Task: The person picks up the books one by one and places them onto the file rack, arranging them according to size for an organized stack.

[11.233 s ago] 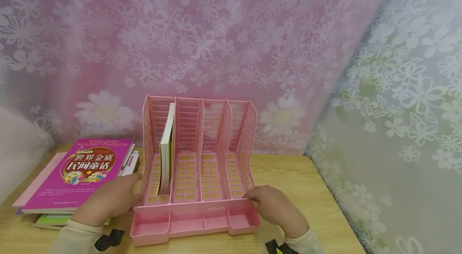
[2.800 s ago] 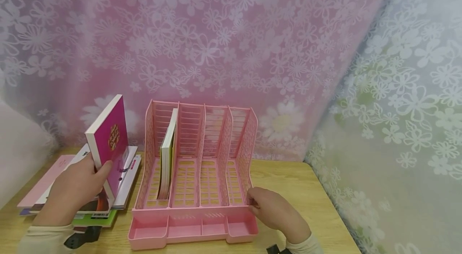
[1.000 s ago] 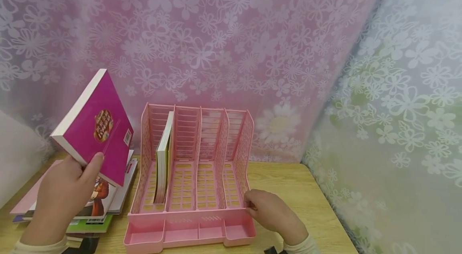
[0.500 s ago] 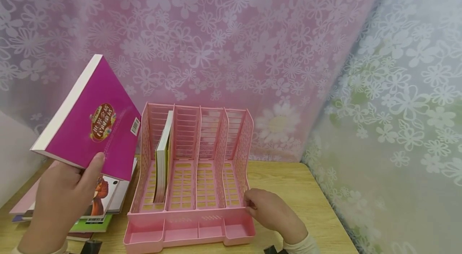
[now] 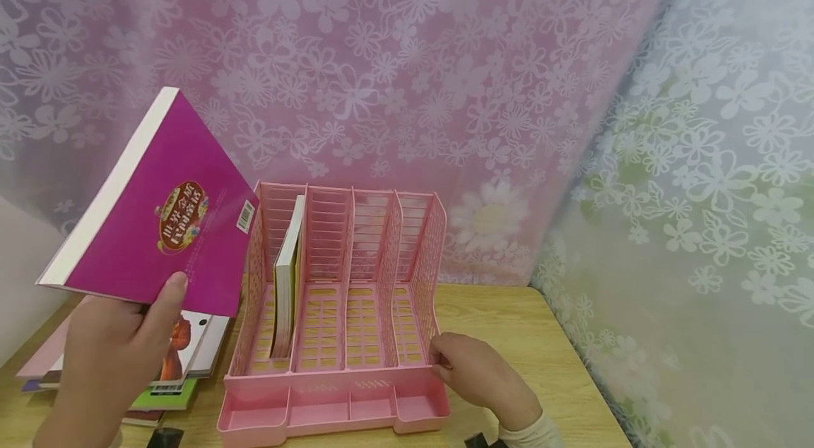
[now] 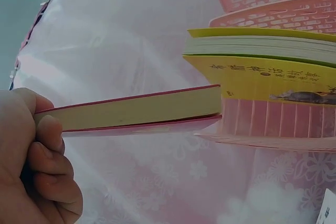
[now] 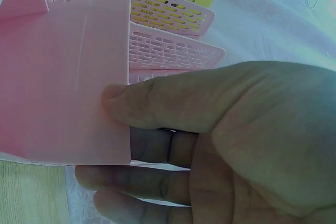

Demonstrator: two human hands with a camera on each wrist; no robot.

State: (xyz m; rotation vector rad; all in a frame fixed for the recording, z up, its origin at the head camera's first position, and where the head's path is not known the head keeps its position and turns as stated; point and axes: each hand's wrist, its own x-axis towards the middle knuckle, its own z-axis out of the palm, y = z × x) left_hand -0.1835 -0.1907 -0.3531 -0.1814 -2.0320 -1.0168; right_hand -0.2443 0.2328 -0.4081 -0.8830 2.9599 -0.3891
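My left hand (image 5: 117,345) grips a thick magenta book (image 5: 210,250) by its lower edge, thumb across the back cover. The book is raised and tilted above the pile at left; its upper right corner overlaps the left side of a pink file rack (image 5: 321,402). In the left wrist view, the held book's page edge (image 6: 142,109) faces the camera. My right hand (image 5: 480,374) pinches the rack's front right corner, with the thumb (image 7: 128,103) over the front panel. One yellow-covered book (image 6: 252,77) stands in the rack's leftmost slot, leaning against the divider.
Beneath the held book, a pile of books and booklets (image 5: 213,342) lies left of the rack, partly hidden. Low compartments line the rack's front. The wooden table (image 5: 509,321) ends at a flowered curtain (image 5: 407,80) behind and on the right.
The magenta book, earlier flat on the pile, has been lifted by my left hand and tilted, its back cover turning toward the head camera. My right hand stays on the rack's corner.
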